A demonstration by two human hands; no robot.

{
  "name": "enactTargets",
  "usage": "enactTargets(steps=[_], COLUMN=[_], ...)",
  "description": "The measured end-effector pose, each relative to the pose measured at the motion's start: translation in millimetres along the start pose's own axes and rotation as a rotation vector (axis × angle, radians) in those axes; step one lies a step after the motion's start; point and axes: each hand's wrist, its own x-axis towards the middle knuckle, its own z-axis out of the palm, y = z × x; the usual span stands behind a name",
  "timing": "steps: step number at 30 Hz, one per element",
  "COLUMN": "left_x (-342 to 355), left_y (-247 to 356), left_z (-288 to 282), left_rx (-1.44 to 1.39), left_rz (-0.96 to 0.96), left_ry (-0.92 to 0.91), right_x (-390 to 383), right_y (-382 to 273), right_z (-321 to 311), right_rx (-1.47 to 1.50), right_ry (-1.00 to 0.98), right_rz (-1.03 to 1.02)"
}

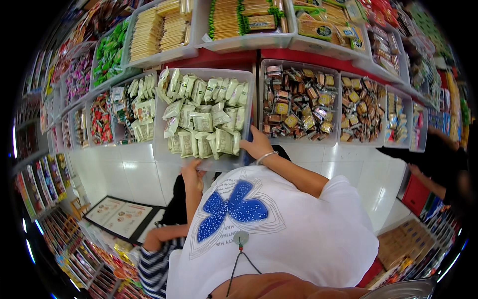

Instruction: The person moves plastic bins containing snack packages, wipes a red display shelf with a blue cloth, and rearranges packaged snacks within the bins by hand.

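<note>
A clear plastic bin (pixel 160 119) full of pale green wrapped snack packets (pixel 201 122) is tilted toward me in front of my chest. At its near right corner my right hand (pixel 256 144), with a bracelet at the wrist, grips the side. My left hand (pixel 193 174) holds the near edge from below, its fingers partly hidden by the bin. The packets lie in rough rows inside.
Bins of small brown-and-yellow wrapped snacks (pixel 301 102) stand right of mine; red packets (pixel 102 119) fill one at left. An upper row holds yellow stick packs (pixel 162 32). Someone's striped sleeve (pixel 157 269) is close at lower left. A person in black (pixel 423 159) stands at right.
</note>
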Motion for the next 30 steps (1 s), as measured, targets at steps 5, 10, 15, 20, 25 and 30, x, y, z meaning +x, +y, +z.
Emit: enactTargets(steps=[5, 10, 15, 20, 25, 30], left_x=[-33.1, -43.0, -33.6, -28.8, -15.8, -18.2], left_y=[39.6, 58.0, 47.3, 27.9, 20.1, 24.2], left_z=[19.7, 26.3, 35.5, 76.4, 104.5, 105.3], left_rx=[0.140, 0.329, 0.497, 0.732, 0.773, 0.658], left_rz=[0.070, 0.102, 0.037, 0.177, 0.538, 0.477], left_ry=[-0.182, -0.289, -0.568, -0.842, -0.881, -0.939], right_x=[-49.0, -88.9, -131.9, -149.4, -149.4, -161.8], right_y=[-9.0, -14.3, 0.5, 32.7, 23.8, 22.3], right_z=[-5.9, 4.1, 2.3, -8.3, -27.2, -76.1], right_rx=[0.085, 0.265, 0.384, 0.567, 0.532, 0.027], right_ry=[0.188, 0.416, 0.643, 0.833, 0.730, 0.445], right_rz=[0.026, 0.029, 0.124, 0.236, 0.270, 0.356])
